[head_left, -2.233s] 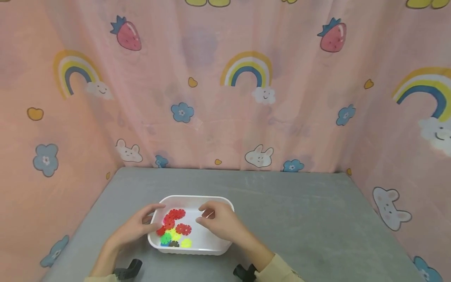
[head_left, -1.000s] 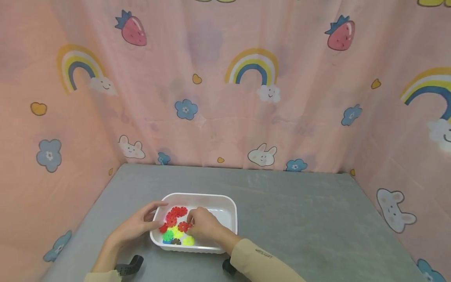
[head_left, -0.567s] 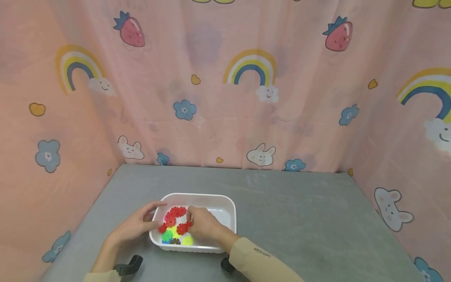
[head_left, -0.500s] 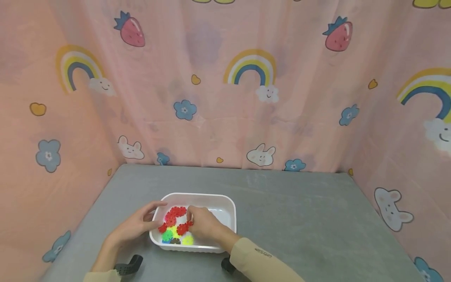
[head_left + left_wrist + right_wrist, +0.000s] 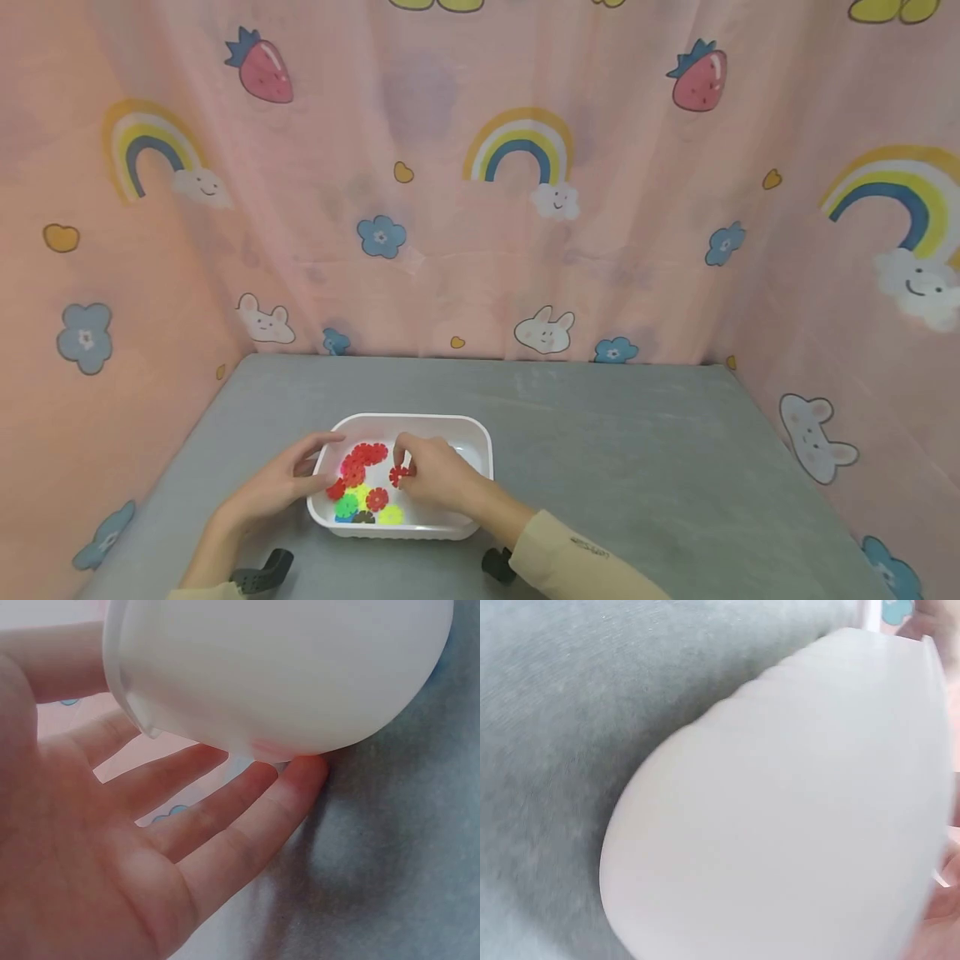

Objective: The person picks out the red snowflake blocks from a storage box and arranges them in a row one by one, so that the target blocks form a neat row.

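A white plastic tray (image 5: pixel 442 425) holds notched plastic building discs in its left half. My left hand (image 5: pixel 270 487) holds the tray's left end, thumb and a finger over the rim; in the left wrist view other fingers (image 5: pixel 225 859) lie against the outer wall. Inside the tray my right hand (image 5: pixel 442 477) pinches a red notched disc (image 5: pixel 397 476) between thumb and fingertips. Just below it lies another red disc (image 5: pixel 377 499). In the right wrist view the tray's outer wall (image 5: pixel 780 810) hides most of that hand.
More red discs (image 5: pixel 367 454) lie at the tray's upper left. Near them are a green disc (image 5: pixel 346 506), yellow ones (image 5: pixel 391 515), a dark brown one (image 5: pixel 363 517) and some blue. Grey table (image 5: pixel 637 467) surrounds the tray, with a patterned pink curtain (image 5: pixel 450 292) behind.
My right hand came left over the discs and took hold of a red disc. That disc now stands apart from the red one it overlapped. My left hand stays at the tray's end.
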A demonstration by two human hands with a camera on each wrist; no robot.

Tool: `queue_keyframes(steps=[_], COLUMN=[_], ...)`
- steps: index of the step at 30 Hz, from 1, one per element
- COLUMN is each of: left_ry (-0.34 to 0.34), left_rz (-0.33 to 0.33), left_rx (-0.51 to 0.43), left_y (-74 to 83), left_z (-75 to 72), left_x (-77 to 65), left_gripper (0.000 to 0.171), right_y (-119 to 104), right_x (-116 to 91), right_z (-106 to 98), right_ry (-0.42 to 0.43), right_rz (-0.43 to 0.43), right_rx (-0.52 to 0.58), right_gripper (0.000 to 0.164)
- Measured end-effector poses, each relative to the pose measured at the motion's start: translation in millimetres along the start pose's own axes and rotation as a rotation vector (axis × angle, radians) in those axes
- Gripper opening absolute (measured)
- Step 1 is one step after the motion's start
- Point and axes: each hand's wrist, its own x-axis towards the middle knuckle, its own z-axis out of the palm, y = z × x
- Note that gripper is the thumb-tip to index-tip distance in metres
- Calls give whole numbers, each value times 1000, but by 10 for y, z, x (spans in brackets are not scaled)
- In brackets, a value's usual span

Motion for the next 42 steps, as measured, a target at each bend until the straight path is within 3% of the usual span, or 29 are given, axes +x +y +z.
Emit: queue_keyframes(steps=[7, 17, 23, 29, 36, 42], left_ry=[16, 16, 28, 27, 31, 29], left_rz=[-19, -34, -48, -42, -34, -36], left_rx=[5, -6, -13, -20, -9, -5], left_y=[14, 31, 39, 6, -6, 15], left_z=[4, -2, 11, -3, -3, 3], left_x=[0, 14, 1, 12, 9, 7], left_gripper=[73, 73, 73, 73, 72, 72], right_y=[25, 228, 373, 567, 900, 1153], right_x=[-141, -351, -485, -539, -489, -400], right_z=[-205, -478, -646, -763, -862, -880], right_ry=[38, 125, 164, 271, 357, 375], right_rz=[-38, -112, -56, 46, 154, 191], right_rx=[66, 186, 277, 260, 268, 258], right_gripper=[20, 18, 15, 18, 22, 22])
